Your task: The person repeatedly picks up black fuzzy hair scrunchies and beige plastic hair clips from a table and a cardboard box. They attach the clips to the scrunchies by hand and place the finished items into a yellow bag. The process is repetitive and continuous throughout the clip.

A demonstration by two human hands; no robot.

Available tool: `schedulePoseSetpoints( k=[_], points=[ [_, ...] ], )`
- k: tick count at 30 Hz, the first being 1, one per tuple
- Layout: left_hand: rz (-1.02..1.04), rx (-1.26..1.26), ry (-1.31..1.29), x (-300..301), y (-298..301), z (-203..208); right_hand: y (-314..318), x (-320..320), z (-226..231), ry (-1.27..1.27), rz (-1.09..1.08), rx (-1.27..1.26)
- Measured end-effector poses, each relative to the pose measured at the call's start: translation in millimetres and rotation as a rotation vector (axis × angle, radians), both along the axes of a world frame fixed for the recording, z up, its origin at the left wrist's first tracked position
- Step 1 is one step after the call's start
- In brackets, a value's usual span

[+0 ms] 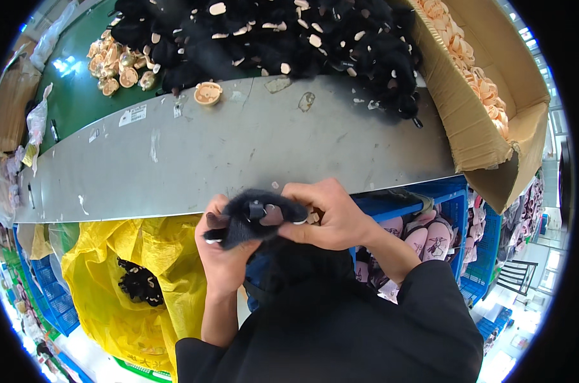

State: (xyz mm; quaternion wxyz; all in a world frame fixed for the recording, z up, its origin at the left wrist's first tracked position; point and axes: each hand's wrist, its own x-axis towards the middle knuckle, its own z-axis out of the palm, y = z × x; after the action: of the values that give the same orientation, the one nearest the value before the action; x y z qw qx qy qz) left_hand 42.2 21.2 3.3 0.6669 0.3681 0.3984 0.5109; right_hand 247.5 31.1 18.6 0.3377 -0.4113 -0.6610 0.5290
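Between both hands, just off the near edge of the metal tabletop, is a black plush piece (pixel 245 220) with a smooth brown patch and a small dark tag. My left hand (pixel 224 260) is closed around its left end, where a brown ear-like flap and a white bit stick out. At the other end, my right hand (pixel 331 214) pinches the plush with thumb and fingers. A small peach-coloured bit shows by the right fingers; whether it is part of the plush cannot be made out.
A heap of black plush pieces (pixel 264 45) covers the table's far side. Round peach plastic parts (pixel 114 67) lie left of it, with one round part (pixel 208 94) apart. A cardboard box (pixel 468 127) stands right, a yellow bag (pixel 98 262) hangs left, a blue crate (pixel 458 204) sits below.
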Motion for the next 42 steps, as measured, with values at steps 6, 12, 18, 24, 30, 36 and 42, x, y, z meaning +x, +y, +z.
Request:
schedulePoseSetpoints(
  k=[6,12,18,24,30,36,42],
  points=[
    [-0.083,-0.209,-0.399,1,-12,4,-4,-20,9,0.358,-0.170,-0.319],
    [0.000,-0.257,-0.368,-3,-14,-2,-6,-27,-4,0.327,-0.242,-0.327],
    [0.030,-0.170,-0.482,-4,-11,-5,-7,-28,-9,0.290,-0.249,-0.235],
    [-0.052,-0.128,-0.446,-5,-9,-7,-10,-29,-16,0.267,-0.351,-0.296],
    [-0.068,-0.238,-0.403,-17,-16,-20,-7,-34,-3,0.252,-0.320,-0.225],
    [0.018,-0.166,-0.399,-15,-22,-9,-4,-41,1,0.229,-0.304,-0.202],
    [0.061,0.017,-0.003,-2,-12,0,-5,-49,-12,0.173,-0.504,-0.065]
  ],
)
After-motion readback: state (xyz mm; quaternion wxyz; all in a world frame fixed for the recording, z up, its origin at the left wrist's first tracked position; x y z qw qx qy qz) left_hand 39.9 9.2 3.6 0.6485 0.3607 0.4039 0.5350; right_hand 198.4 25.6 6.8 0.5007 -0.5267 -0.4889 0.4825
